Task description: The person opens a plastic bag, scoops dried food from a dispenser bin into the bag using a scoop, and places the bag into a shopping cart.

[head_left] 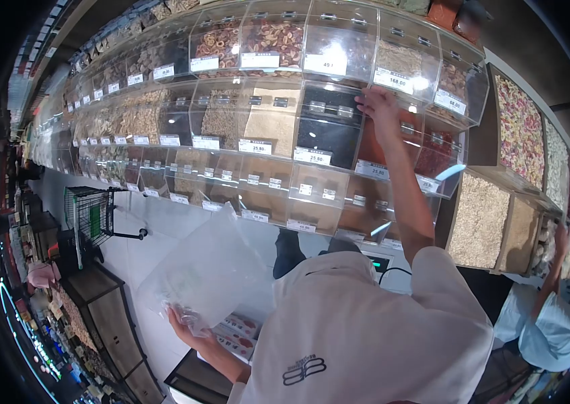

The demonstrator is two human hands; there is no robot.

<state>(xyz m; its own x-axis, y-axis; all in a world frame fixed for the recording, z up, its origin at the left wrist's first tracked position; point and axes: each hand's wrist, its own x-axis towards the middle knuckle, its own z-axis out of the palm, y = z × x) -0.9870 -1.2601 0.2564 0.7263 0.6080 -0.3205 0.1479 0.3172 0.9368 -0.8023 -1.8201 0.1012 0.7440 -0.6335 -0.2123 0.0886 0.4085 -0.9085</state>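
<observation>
My left hand (187, 328) is closed on the gathered end of a large clear plastic bag (207, 273), which hangs out over the floor. My right hand (379, 108) reaches up to the clear bins, its fingers at the upper edge of a middle-row bin, beside a lid over black contents (328, 124). Those fingers look spread, and nothing shows in them. Just above is a bin with pale contents (398, 59) and a 168.00 price label (393, 81).
Rows of clear bins (268, 114) with price labels span the front. Open boxes of flakes (479, 219) and petals (519, 121) stand at right, near another person in light blue (547, 326). A shopping cart (89, 215) is at left; printed boxes (236, 335) lie below the bag.
</observation>
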